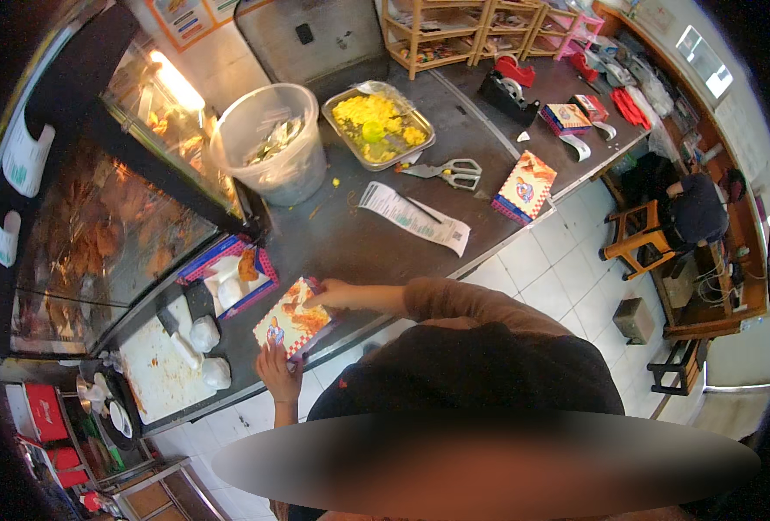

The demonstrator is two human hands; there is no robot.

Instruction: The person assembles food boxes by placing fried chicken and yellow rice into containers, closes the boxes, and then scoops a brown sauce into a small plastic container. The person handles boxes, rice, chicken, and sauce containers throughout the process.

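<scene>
A closed, printed cardboard food box is between my two hands, at the counter's front edge. My left hand has its fingers on the box's lower left end, and my right hand grips its upper right side. Just behind it stands an open box holding a white wrapped bundle and a browned fried piece. Two more white wrapped bundles lie by a white cutting board, on which a cleaver rests. A long printed paper slip with a thin dark stick lies behind my right hand.
A glass display cabinet with fried food borders the counter. Behind are a plastic bucket, a metal tray of yellow food, kitchen shears, another box and a tape dispenser. A person sits on a stool at the right.
</scene>
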